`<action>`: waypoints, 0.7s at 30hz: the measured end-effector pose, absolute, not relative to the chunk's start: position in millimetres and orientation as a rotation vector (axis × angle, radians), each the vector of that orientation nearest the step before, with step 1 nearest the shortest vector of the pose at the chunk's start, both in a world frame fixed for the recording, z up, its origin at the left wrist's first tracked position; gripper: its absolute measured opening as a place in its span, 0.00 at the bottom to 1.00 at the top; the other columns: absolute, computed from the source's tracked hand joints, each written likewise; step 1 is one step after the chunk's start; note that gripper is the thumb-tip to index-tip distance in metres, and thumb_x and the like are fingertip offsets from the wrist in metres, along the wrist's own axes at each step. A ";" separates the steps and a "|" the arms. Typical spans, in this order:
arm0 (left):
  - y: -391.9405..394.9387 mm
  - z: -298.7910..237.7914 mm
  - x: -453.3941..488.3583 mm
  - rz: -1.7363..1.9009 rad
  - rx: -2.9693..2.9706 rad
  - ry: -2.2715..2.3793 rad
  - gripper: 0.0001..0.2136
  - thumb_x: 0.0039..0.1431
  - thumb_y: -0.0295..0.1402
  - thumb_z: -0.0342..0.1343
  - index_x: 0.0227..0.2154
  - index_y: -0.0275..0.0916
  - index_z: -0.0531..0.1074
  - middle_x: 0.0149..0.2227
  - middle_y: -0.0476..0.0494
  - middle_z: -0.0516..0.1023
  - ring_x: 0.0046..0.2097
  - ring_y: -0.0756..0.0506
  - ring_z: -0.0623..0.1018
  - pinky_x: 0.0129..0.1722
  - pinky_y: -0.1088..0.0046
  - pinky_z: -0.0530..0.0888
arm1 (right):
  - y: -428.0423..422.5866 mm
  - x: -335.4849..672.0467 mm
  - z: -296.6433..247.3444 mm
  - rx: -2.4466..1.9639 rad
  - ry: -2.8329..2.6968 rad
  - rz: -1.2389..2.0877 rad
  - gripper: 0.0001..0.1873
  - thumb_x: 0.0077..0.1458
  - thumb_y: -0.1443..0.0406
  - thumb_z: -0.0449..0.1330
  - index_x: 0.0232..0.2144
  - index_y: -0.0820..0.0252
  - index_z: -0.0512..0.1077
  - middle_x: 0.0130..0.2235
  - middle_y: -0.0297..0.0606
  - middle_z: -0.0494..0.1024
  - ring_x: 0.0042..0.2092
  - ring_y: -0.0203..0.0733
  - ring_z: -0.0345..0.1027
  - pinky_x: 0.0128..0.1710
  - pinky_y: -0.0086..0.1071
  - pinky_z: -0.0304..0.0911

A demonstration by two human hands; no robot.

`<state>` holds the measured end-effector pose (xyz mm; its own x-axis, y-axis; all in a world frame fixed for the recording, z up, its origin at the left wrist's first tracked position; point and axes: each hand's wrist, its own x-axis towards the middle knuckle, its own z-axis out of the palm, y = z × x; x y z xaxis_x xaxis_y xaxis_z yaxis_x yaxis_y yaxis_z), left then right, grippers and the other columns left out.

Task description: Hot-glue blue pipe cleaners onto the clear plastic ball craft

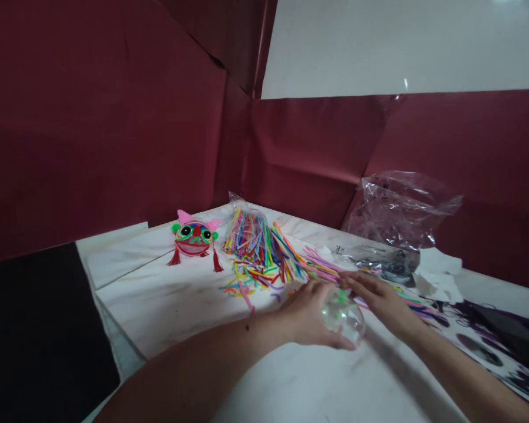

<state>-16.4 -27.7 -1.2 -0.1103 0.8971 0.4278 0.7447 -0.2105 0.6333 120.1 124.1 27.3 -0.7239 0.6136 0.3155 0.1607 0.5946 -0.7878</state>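
Note:
My left hand [306, 317] is curled around a clear plastic ball [344, 317] that rests near the middle of the white table [167, 299]. Something green shows on top of the ball. My right hand [379, 296] lies just right of the ball with its fingers stretched flat toward it, over some loose pipe cleaners. A pile of coloured pipe cleaners [264, 247] spills from a clear bag just beyond both hands.
A red and green lion-head craft [194, 238] with pink ears and red tassels stands at the back left. A crumpled clear plastic bag [401, 208] sits at the back right, with white paper [436, 273] beside it. Dark red panels [114, 117] wall the table.

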 end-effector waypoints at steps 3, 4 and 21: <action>-26.2 1.1 -18.0 1.322 1.623 1.916 0.45 0.33 0.50 0.68 0.56 0.40 0.61 0.54 0.34 0.68 0.55 0.31 0.69 0.53 0.51 0.69 | 126.2 84.5 57.8 -0.490 -2.534 0.622 0.21 0.55 0.53 0.54 0.39 0.62 0.76 0.41 0.46 0.81 0.41 0.50 0.75 0.42 0.39 0.69; -27.9 0.9 -17.9 1.328 1.660 1.905 0.44 0.32 0.50 0.68 0.56 0.40 0.62 0.53 0.34 0.69 0.55 0.31 0.69 0.53 0.51 0.69 | 127.0 70.9 65.2 -0.457 -2.605 0.510 0.20 0.58 0.56 0.51 0.40 0.63 0.76 0.41 0.46 0.81 0.41 0.48 0.75 0.42 0.37 0.69; -34.7 -6.5 -19.5 1.072 2.287 1.603 0.50 0.34 0.52 0.67 0.61 0.44 0.53 0.58 0.36 0.62 0.57 0.32 0.67 0.56 0.51 0.67 | 168.3 -46.3 61.3 -0.707 -2.865 0.172 0.13 0.62 0.61 0.56 0.47 0.60 0.70 0.50 0.41 0.73 0.46 0.43 0.70 0.45 0.43 0.68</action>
